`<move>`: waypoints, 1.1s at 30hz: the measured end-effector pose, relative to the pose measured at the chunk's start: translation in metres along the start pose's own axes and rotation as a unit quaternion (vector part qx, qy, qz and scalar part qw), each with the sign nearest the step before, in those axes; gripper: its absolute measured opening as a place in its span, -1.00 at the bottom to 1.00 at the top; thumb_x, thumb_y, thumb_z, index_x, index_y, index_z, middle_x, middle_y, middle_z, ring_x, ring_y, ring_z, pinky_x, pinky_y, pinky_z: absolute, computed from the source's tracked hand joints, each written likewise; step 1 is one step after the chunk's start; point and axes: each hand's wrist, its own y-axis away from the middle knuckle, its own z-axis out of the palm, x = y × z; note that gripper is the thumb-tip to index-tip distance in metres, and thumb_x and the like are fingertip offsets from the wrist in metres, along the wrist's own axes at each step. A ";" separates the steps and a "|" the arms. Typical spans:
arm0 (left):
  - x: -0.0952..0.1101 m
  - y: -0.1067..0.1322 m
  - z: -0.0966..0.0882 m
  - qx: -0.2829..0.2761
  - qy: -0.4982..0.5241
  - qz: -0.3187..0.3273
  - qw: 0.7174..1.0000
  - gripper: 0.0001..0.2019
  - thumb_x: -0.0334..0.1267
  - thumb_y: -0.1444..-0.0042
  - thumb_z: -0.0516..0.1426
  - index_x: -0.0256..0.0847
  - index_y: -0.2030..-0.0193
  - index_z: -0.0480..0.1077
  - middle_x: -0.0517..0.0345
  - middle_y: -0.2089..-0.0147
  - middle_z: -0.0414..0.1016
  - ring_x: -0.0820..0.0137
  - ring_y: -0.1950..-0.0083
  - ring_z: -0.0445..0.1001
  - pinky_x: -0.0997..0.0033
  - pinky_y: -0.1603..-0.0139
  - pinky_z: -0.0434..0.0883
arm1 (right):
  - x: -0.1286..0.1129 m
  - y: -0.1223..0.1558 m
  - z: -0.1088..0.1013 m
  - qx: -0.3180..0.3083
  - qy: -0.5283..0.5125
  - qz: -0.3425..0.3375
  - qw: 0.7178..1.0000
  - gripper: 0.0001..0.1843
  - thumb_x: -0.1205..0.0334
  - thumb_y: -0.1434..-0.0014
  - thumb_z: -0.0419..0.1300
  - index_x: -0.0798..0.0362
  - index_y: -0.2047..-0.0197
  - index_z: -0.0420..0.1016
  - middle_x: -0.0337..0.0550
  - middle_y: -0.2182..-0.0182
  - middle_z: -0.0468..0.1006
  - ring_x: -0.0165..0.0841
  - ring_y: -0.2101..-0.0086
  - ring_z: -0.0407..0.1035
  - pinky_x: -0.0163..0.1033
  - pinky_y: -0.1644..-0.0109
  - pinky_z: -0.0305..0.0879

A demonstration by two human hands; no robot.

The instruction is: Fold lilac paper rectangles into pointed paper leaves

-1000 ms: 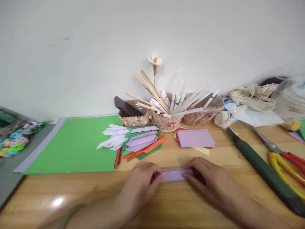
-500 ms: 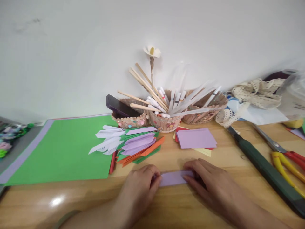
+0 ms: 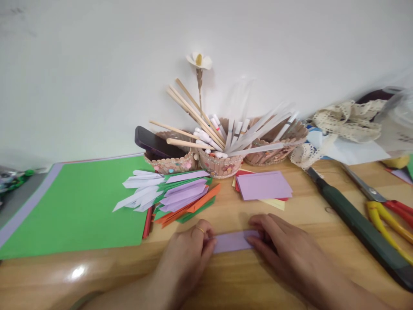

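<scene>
The fingers (image 3: 210, 244) of the left hand (image 3: 184, 255) are pinched together on the left end of a purple paper strip (image 3: 231, 243), a ring (image 3: 200, 230) on one of them. At the strip's right end, the right hand (image 3: 288, 247) grips it between thumb and curled fingers. The strip lies lengthwise between the two hands, low over the worktop (image 3: 232, 286); whether all of it touches the wood is hard to tell, as the hands cover both ends.

Just beyond, to the left, folded paper pieces (image 3: 183, 194) in white, purple, orange and green lie heaped, partly over a large green sheet (image 3: 87, 206). To the right is a stack of purple cards (image 3: 263, 186), with red and yellow paper under it. Farther right lie a dark green tool (image 3: 358, 228) and scissors (image 3: 371, 191) with red and yellow handles. Behind, against the wall, decorated baskets (image 3: 221, 168) hold wooden sticks (image 3: 195, 114), white pens (image 3: 237, 130) and translucent strips (image 3: 263, 131), with a white flower (image 3: 199, 61) rising above them.
</scene>
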 end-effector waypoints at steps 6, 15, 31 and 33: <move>0.002 -0.001 0.000 -0.012 -0.010 -0.009 1.000 -0.92 -0.35 -0.16 0.04 -0.19 0.26 0.35 0.19 0.40 0.53 0.35 0.38 0.51 0.45 0.37 0.30 | -0.001 0.000 0.000 0.019 0.022 0.010 1.000 -0.93 0.27 -0.21 0.01 0.00 0.22 0.27 -0.24 0.47 0.51 -0.38 0.53 0.43 -0.31 0.51 0.29; 0.001 -0.002 0.000 -0.002 -0.027 0.004 1.000 -0.92 -0.38 -0.16 0.04 -0.18 0.28 0.34 0.22 0.45 0.50 0.38 0.45 0.48 0.49 0.43 0.25 | 0.002 0.002 0.002 0.022 0.052 -0.002 0.998 -0.89 0.26 -0.17 0.09 0.00 0.20 0.25 -0.20 0.43 0.52 -0.30 0.44 0.44 -0.24 0.40 0.32; -0.007 -0.003 0.008 0.151 -0.129 0.151 0.968 -0.89 -0.31 -0.23 0.07 -0.13 0.19 0.42 0.16 0.19 0.52 0.37 0.25 0.51 0.44 0.30 0.39 | 0.000 -0.003 -0.003 0.014 0.077 -0.058 0.995 -0.82 0.27 -0.26 0.03 0.03 0.41 0.27 -0.19 0.50 0.42 -0.31 0.48 0.33 -0.24 0.45 0.25; -0.013 -0.005 0.010 0.195 -0.153 0.314 0.916 -0.83 -0.30 -0.27 0.03 -0.10 0.07 0.41 0.16 0.09 0.53 0.32 0.03 0.46 0.30 0.02 0.39 | 0.000 -0.003 -0.004 0.018 0.098 -0.073 0.992 -0.81 0.28 -0.27 0.01 0.04 0.40 0.31 -0.15 0.48 0.43 -0.28 0.46 0.33 -0.21 0.43 0.29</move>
